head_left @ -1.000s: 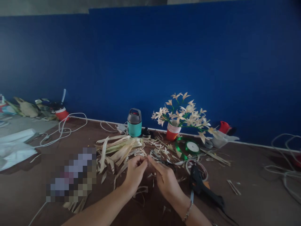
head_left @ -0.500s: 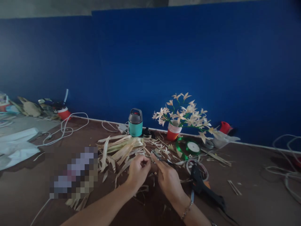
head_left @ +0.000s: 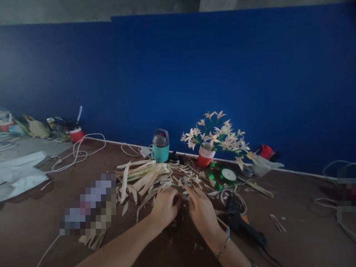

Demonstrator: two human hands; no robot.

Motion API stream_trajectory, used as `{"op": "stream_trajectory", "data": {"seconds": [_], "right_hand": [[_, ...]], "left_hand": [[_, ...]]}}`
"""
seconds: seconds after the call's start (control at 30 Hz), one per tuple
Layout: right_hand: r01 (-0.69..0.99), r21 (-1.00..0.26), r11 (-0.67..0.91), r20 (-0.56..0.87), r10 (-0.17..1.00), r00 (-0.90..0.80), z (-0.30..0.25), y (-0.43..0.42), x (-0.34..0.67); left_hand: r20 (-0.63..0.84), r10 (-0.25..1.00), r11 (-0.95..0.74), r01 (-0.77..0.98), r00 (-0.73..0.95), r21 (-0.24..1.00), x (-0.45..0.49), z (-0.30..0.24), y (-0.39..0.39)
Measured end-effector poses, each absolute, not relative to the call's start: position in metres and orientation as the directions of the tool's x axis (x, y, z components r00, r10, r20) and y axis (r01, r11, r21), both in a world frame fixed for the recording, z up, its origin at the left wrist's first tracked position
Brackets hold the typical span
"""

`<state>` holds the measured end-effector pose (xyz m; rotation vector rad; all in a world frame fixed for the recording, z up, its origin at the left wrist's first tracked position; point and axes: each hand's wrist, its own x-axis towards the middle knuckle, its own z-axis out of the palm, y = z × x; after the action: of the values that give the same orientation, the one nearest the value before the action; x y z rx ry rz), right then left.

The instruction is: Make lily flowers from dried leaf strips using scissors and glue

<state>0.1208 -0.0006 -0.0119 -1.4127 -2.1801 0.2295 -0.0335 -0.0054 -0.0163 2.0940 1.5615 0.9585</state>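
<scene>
Dried, pale leaf scraps [head_left: 185, 181] litter the brown table [head_left: 294, 215] where our two hands rest side by side at the near centre. Our left hand [head_left: 164, 205] sits knuckles-up with its fingers curled under. Our right hand [head_left: 202, 213], a bracelet [head_left: 224, 245] at its wrist, lies flatter, fingers pointing to twelve o'clock. The tips of both are sunk among the scraps, so we cannot tell whether they pinch anything.

We judge this a picking-over step among the cuttings; such thin pieces call for a fine fingertip pinch. At three o'clock of the right hand lies a black glue gun [head_left: 241, 222]. Farther off are a heap of long leaf strips [head_left: 144, 175] at eleven o'clock and a green ribbon spool [head_left: 228, 174] at one o'clock. Beyond stand a teal container [head_left: 160, 146] and a red paper cup [head_left: 205, 158] of pale flowers [head_left: 215, 135], against a blue wall [head_left: 222, 74].
</scene>
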Motion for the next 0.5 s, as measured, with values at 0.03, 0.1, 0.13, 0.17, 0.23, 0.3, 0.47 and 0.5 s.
{"op": "stream_trajectory", "data": {"seconds": [0.03, 0.1, 0.13, 0.17, 0.23, 0.3, 0.47, 0.5], "right_hand": [[0.799, -0.406, 0.443, 0.343, 0.885, -0.317, -0.013, -0.001, 0.119], [0.794, -0.401, 0.457, 0.377, 0.872, -0.312, -0.016, -0.001, 0.117], [0.785, -0.402, 0.472, 0.407, 0.860, -0.308, -0.017, -0.001, 0.115], [0.771, -0.405, 0.491, 0.443, 0.843, -0.305, -0.018, -0.001, 0.114], [0.730, -0.416, 0.541, 0.510, 0.804, -0.305, -0.017, -0.004, 0.111], [0.682, -0.442, 0.582, 0.529, 0.783, -0.326, -0.011, -0.011, 0.110], [0.599, -0.554, 0.578, 0.496, 0.807, -0.319, 0.001, -0.023, 0.106], [0.589, -0.560, 0.583, 0.512, 0.802, -0.308, -0.005, -0.019, 0.103]], "left_hand": [[0.295, 0.937, -0.336, 0.712, 0.186, 0.617, -0.033, -0.016, -0.006], [0.290, 0.931, -0.355, 0.736, 0.221, 0.577, -0.032, -0.014, -0.008], [0.295, 0.927, -0.365, 0.744, 0.233, 0.560, -0.031, -0.014, -0.008], [0.301, 0.922, -0.377, 0.749, 0.245, 0.545, -0.031, -0.014, -0.009], [0.315, 0.910, -0.404, 0.756, 0.271, 0.516, -0.030, -0.014, -0.010], [0.323, 0.900, -0.424, 0.766, 0.294, 0.483, -0.029, -0.016, -0.011], [0.385, 0.870, -0.457, 0.797, 0.309, 0.394, -0.025, -0.028, -0.012], [0.404, 0.861, -0.463, 0.808, 0.311, 0.366, -0.023, -0.029, -0.012]]}}
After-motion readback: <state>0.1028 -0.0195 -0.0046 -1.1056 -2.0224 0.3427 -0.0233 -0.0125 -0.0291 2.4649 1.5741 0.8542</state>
